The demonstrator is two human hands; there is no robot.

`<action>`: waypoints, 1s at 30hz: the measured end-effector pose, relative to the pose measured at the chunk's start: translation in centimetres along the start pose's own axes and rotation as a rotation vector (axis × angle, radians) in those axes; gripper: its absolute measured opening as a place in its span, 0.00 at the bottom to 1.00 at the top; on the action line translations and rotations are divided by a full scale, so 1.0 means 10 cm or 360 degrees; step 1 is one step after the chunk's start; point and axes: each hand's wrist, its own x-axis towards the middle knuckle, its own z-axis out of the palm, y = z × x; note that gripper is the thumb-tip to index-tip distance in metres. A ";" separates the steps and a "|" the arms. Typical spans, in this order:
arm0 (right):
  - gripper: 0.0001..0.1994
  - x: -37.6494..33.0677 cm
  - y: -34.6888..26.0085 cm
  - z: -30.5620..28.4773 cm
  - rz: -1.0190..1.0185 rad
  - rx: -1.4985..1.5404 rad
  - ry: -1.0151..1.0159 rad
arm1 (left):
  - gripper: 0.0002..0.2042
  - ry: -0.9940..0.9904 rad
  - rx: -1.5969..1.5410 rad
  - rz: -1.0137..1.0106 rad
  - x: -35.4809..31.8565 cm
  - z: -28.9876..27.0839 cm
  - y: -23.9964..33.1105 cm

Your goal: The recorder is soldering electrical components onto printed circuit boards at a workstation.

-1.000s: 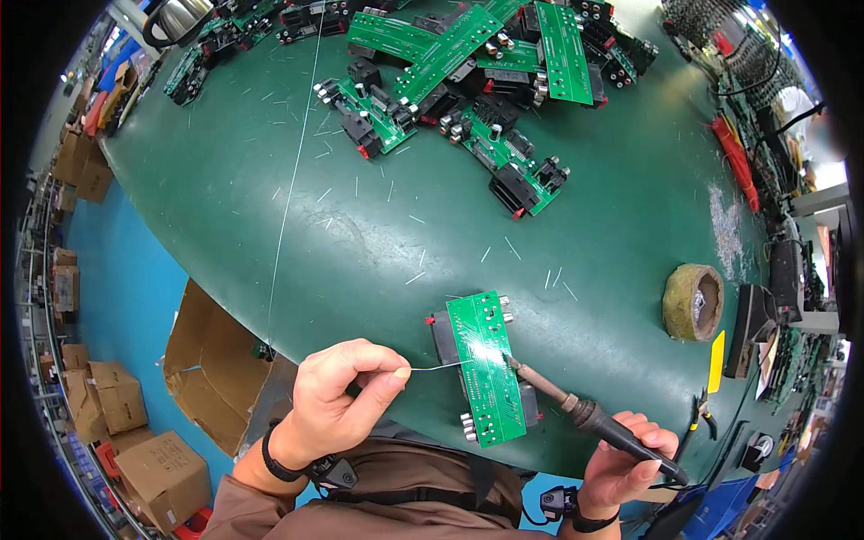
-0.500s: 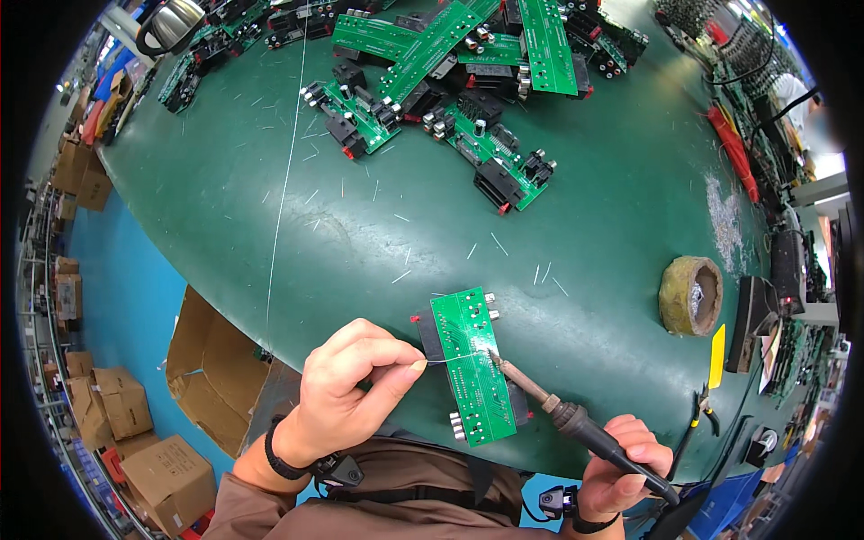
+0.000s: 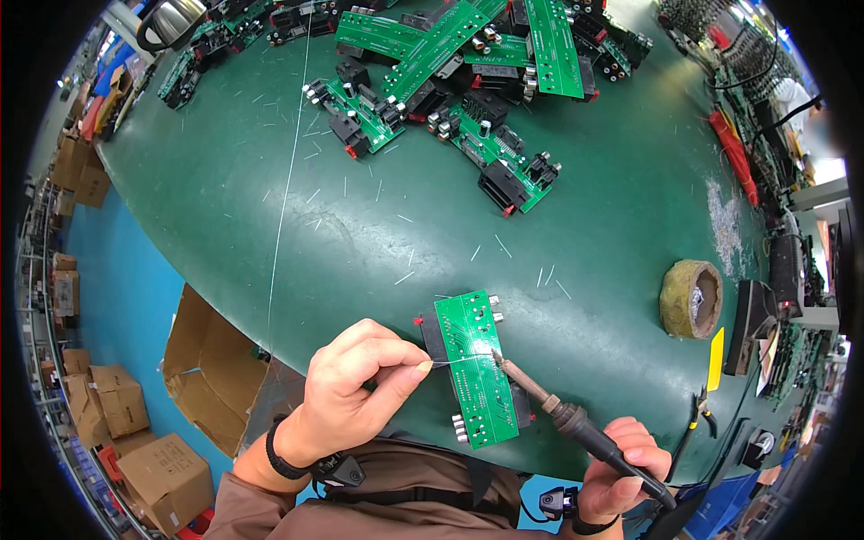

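Solder wire (image 3: 447, 363) pinched in the left hand (image 3: 355, 387) meets the iron (image 3: 558, 416), clenched in the right hand (image 3: 625, 468), on the green board (image 3: 475, 367) at the bench's (image 3: 270, 225) near edge, so I'd feed slowly and hold both steady on that one joint.

Left hand (image 3: 355, 391) pinching a thin solder wire (image 3: 454, 362), its end on a green circuit board (image 3: 475, 367); right hand (image 3: 621, 468) gripping a soldering iron (image 3: 558, 414), tip touching the same spot on the board; more green boards (image 3: 450, 63) piled far up the green table (image 3: 225, 198); a tape roll (image 3: 690, 299) off to the right.
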 end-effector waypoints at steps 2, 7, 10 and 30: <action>0.19 0.01 -0.01 0.01 0.0033 -0.0012 0.0003 | 0.06 0.0001 0.0003 -0.0001 0.00 0.00 0.00; 0.20 0.02 0.01 0.01 0.0107 0.0051 0.0021 | 0.05 -0.0006 -0.0020 0.0000 0.01 0.00 -0.01; 0.19 0.04 0.00 0.02 0.0171 0.0083 0.0038 | 0.05 -0.0012 -0.0010 -0.0016 0.00 0.01 -0.02; 0.20 0.01 -0.03 0.02 0.0145 -0.0028 0.0049 | 0.05 -0.0031 -0.0009 0.0017 0.00 -0.01 -0.02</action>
